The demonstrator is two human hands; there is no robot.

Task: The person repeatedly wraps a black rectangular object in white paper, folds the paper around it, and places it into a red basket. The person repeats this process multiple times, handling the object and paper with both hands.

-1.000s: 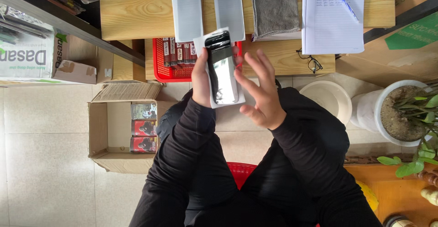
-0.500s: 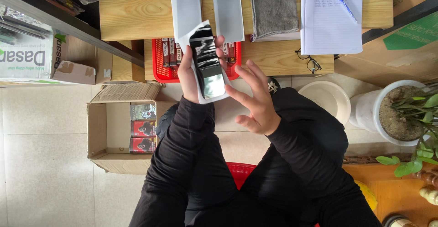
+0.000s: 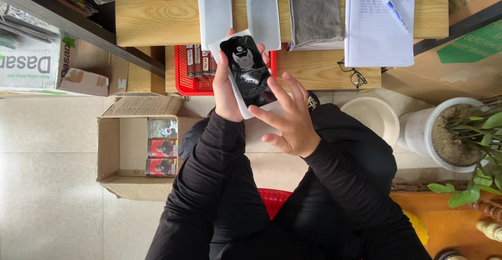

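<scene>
Tiled floor below, wooden bench beyond. Right hand [image 3: 293, 121] open, fingertips brushing flat black glossy packet [image 3: 248, 71]; left hand [image 3: 226, 90] clasps its left edge above the lap. Likely light, stiff, slippery: hold by edges

A glossy black plastic pouch [image 3: 248, 70] backed by matt white card. Pale wooden tabletop [image 3: 157, 14] with smooth grain. Rough grey cloth [image 3: 315, 19], lined white paper [image 3: 379, 24], red plastic basket [image 3: 184, 79], brown corrugated cardboard box [image 3: 120, 150], smooth floor tiles [image 3: 47, 187].
</scene>
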